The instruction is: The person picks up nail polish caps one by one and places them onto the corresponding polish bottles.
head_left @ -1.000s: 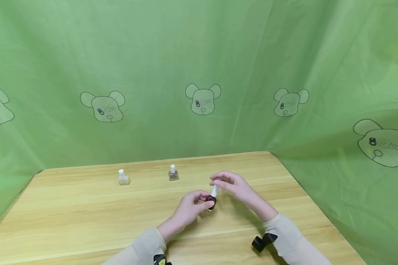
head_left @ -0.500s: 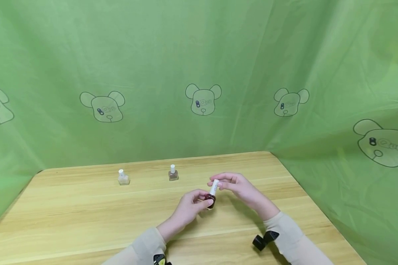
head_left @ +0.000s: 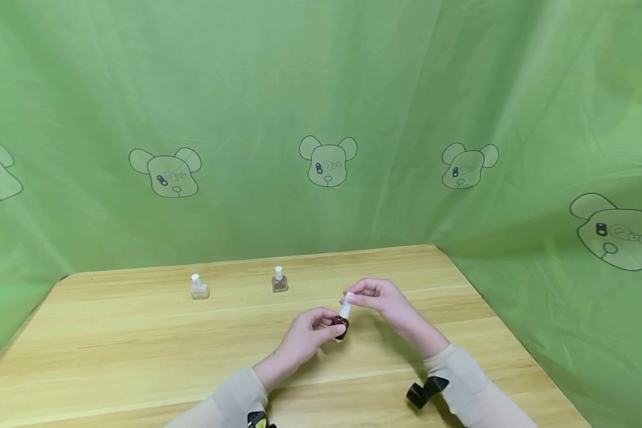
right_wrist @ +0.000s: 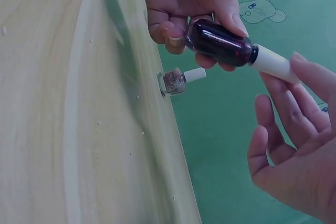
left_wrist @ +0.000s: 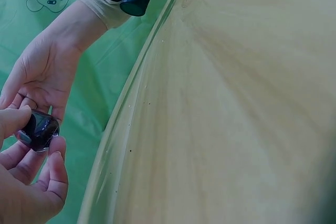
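A dark red nail polish bottle [right_wrist: 218, 43] with a long white cap [right_wrist: 274, 63] is held tilted over the table, its cap toward the right hand. My left hand [head_left: 306, 334] grips the glass body between thumb and fingers. With thumb and fingertips, my right hand [head_left: 386, 302] pinches the white cap near its end; the other fingers curl loosely beside it in the right wrist view. The cap sits on the bottle's dark neck. From the left wrist view only the dark bottle bottom [left_wrist: 39, 131] shows, and the cap is hidden.
Two more nail polish bottles stand upright toward the back of the wooden table [head_left: 139, 345]: a clear, pale one [head_left: 200, 290] at left and a brownish glittery one [head_left: 280, 283] nearer the middle. A green curtain [head_left: 246, 89] with bear prints surrounds the table.
The right thumb and fingers have shifted on the white cap, loosening half a second ago and now pinching its end again. The bottle has moved only slightly in the left hand.
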`<state>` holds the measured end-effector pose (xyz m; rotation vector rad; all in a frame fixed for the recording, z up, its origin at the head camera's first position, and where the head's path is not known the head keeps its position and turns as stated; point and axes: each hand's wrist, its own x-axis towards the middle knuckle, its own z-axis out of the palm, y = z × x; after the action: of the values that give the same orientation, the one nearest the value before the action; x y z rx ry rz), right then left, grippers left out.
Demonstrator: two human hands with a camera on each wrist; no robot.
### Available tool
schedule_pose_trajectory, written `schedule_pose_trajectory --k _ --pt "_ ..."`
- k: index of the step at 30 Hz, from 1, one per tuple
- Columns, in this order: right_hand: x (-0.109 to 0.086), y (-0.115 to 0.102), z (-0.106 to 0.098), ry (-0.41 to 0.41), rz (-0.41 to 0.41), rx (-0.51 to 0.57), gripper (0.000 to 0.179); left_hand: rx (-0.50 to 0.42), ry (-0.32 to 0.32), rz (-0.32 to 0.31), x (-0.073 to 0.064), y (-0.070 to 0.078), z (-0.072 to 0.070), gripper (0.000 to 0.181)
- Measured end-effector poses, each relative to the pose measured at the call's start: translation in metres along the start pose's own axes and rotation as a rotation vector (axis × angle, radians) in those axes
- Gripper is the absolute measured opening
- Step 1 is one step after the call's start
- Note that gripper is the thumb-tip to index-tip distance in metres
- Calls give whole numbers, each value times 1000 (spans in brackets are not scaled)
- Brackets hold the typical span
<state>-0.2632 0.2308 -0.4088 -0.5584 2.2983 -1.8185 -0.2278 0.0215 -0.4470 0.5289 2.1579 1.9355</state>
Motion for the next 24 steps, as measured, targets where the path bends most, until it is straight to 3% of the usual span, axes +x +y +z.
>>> schedule_pose_trajectory --k 4,9,14,19,24 --pt "1 0 3 70 7 -23 16 -3 2 2 0 -1 1 29" --pt "1 1 8 136 13 -33 17 -12 12 13 0 -2 2 27" --pt "-1 0 13 164 -9 -30 16 -15 15 22 0 -2 3 27" --pt "0 0 14 152 -29 -42 17 -5 21 19 0 0 3 27" --pt "1 3 11 66 2 -45 30 -20 35 5 1 0 2 29"
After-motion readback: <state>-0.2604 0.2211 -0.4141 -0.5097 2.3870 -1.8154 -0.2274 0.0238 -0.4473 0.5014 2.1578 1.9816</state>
